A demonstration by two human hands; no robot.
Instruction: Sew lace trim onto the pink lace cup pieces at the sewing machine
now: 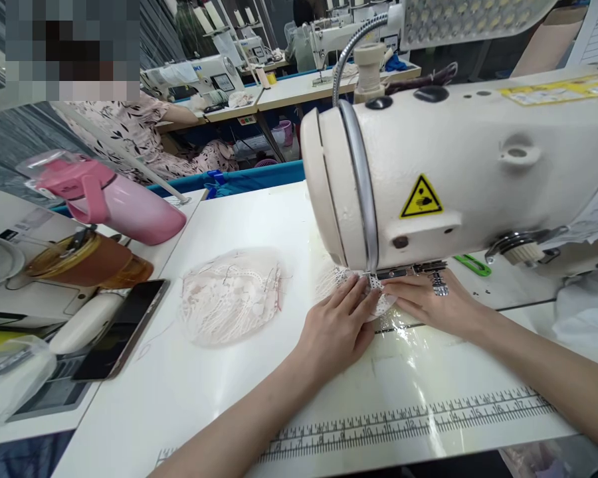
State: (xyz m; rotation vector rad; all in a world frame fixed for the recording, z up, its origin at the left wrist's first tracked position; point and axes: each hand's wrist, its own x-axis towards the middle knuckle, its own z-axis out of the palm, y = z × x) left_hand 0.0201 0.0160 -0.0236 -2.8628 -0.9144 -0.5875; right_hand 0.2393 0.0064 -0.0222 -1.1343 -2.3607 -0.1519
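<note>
Under the head of a cream sewing machine [458,153] lies a piece of white lace fabric [331,282]. My left hand [336,322] rests flat on the lace with its fingers stretched towards the needle area. From the other side, my right hand [428,299] reaches in at the lace's right edge, its fingertips close to those of my left hand. Part of that hand sits behind the machine's metal foot parts, so its grip is hard to see. Left of my hands, a stack of pale lace pieces [229,299] with reddish edging lies on the white table [239,411].
A phone [122,328], an amber cup [87,259] and a pink bottle [114,199] stand or lie at the left. A printed ruler [408,421] runs along the table's front. A green thread snipper [472,265] lies behind my right hand. Another person [129,133] sits beyond.
</note>
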